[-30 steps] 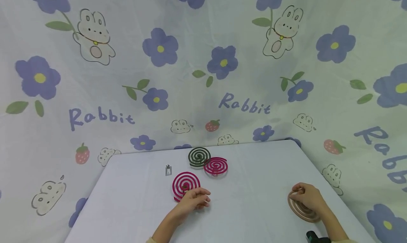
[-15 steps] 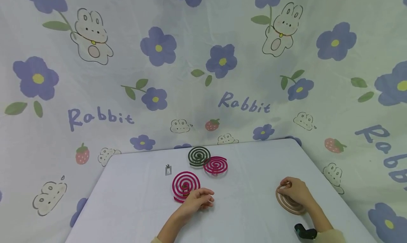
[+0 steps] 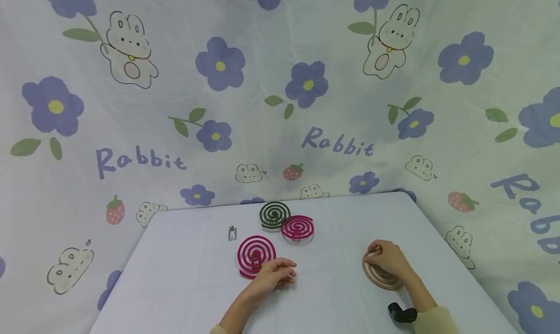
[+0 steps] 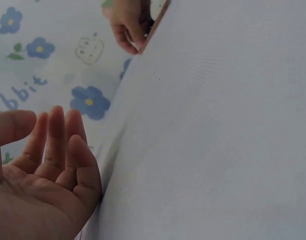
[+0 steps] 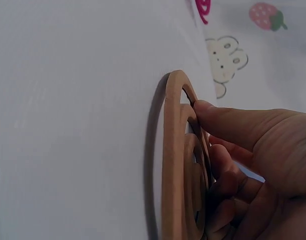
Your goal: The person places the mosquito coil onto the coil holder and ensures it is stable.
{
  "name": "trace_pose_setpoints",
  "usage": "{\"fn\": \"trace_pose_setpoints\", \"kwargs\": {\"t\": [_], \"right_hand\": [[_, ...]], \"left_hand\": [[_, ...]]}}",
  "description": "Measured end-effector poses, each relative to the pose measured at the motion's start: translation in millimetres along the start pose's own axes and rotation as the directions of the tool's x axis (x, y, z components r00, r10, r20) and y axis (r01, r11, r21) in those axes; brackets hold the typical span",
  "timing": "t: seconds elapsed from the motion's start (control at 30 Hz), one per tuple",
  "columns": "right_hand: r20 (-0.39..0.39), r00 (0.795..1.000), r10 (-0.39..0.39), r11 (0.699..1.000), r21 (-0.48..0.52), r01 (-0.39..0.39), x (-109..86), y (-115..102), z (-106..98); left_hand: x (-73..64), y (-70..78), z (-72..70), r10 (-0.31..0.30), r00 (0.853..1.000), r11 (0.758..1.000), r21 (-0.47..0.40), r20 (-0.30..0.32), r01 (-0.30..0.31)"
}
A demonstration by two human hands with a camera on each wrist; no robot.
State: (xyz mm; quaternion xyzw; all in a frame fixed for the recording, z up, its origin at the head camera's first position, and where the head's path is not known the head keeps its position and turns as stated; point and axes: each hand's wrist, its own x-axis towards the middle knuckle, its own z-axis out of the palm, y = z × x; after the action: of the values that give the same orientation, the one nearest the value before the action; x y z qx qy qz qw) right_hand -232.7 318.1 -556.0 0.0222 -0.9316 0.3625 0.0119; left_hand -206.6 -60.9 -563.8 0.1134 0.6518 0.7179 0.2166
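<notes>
In the head view my right hand [image 3: 391,259] pinches a brown mosquito coil [image 3: 379,277] by its outer ring, close over the table. The right wrist view shows thumb and fingers on the brown spiral [image 5: 173,150], its flat side near the cloth and a shadow beside it. My left hand [image 3: 272,276] rests at the table beside a pink mosquito coil [image 3: 245,244], overlapping its lower right edge in the head view. In the left wrist view that left hand [image 4: 48,185] has loosely bent fingers and holds nothing.
A dark green coil [image 3: 274,209] and a second pink coil [image 3: 304,234] overlap towards the back of the white table [image 3: 188,285]. Left of them lies a small metal stand [image 3: 232,234]. A black device [image 3: 400,313] is at the right wrist. A printed curtain [image 3: 258,130] hangs behind.
My right hand has moved left across the table with the brown mosquito coil in its fingers. The left hand has shifted slightly to the right; the other coils stay put.
</notes>
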Motion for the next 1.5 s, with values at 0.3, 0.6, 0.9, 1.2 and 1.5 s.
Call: {"fn": "trace_pose_setpoints", "kwargs": {"t": [0.3,0.6,0.9,1.2,1.5], "right_hand": [[0.009,1.0,-0.022,1.0,0.002,0.022,13.1,-12.0,19.5],[0.013,0.999,-0.043,0.999,0.011,0.043,17.5,-28.1,33.8],[0.021,0.998,-0.053,0.998,0.021,0.053,21.2,-40.7,46.1],[0.017,0.998,-0.057,0.998,-0.007,0.057,27.9,-49.2,58.9],[0.032,0.997,-0.068,0.997,-0.02,0.069,31.1,-57.4,66.9]], "left_hand": [[5.6,0.0,10.3,0.011,1.0,1.0,-0.007,0.006,-0.011],[11.6,-2.0,13.9,-0.009,1.0,1.0,-0.008,-0.004,0.009],[14.4,-0.2,17.1,-0.008,1.0,1.0,-0.012,-0.01,0.008],[15.9,-0.3,18.8,-0.009,1.0,1.0,-0.02,-0.008,0.009],[21.8,-4.1,22.1,0.009,1.0,0.999,-0.04,-0.011,-0.009]]}}
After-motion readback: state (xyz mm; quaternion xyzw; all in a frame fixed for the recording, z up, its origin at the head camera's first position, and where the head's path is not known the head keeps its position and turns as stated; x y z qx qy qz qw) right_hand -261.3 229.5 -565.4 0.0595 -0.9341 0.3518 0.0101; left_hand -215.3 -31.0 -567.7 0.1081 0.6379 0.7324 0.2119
